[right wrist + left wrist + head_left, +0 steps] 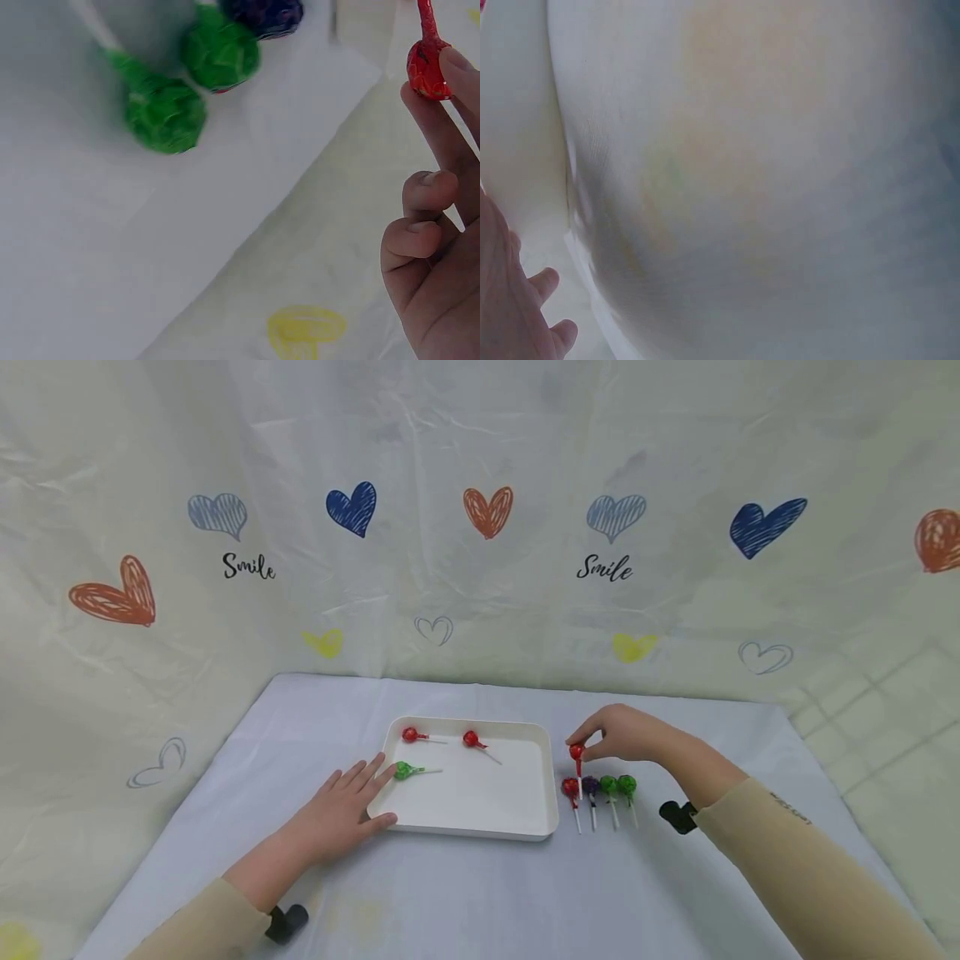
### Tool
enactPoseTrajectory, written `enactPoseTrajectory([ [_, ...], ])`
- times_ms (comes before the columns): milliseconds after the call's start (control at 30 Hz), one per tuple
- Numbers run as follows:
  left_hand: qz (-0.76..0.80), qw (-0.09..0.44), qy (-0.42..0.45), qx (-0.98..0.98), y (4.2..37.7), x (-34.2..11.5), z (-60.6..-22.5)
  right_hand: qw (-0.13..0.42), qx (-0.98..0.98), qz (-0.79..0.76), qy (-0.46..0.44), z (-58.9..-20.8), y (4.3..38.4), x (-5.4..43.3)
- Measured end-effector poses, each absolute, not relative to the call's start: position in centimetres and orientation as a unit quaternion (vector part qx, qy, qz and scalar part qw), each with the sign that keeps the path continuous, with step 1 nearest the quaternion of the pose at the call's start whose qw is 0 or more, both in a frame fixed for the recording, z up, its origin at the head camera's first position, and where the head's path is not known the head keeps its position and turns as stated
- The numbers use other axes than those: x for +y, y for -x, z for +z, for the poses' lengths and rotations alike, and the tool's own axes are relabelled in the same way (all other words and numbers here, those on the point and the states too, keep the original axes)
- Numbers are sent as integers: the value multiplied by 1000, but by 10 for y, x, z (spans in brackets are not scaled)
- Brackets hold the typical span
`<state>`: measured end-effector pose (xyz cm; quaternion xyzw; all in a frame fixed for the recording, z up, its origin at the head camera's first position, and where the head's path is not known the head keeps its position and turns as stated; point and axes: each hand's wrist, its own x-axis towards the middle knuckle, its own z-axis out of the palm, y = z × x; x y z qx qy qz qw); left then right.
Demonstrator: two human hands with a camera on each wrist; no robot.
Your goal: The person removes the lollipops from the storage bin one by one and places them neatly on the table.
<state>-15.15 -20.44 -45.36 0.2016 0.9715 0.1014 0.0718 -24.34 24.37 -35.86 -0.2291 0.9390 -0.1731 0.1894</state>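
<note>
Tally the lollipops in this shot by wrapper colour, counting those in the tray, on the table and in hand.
Red lollipops: 4 (2 in tray, 1 on table, 1 in right hand)
Green lollipops: 3 (1 in tray, 2 on table)
Purple lollipop: 1 (on table)
Total: 8

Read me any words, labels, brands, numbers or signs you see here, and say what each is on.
"Smile", black script on the white backdrop, left of centre in the head view.
"Smile", again on the backdrop, right of centre.
Dark lettering on the right sleeve: too small to read.
Lollipop wrappers: no text I can make out.
White tray: no text visible.
</note>
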Motion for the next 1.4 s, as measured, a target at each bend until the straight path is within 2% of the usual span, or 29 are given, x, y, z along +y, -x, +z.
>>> enactPoseTrajectory([
  [333, 105, 63, -203, 972, 154, -207, -460, 215, 941, -176, 191, -367, 228, 311],
  [567, 107, 66, -200, 972, 152, -206, -458, 223, 945, -166, 175, -377, 223, 338],
  [933, 110, 65, -201, 971, 152, -206, -458, 239, 944, -180, 138, -404, 225, 345],
  [1400, 100, 69, -201, 972, 152, -206, -457, 219, 948, -175, 152, -410, 222, 339],
])
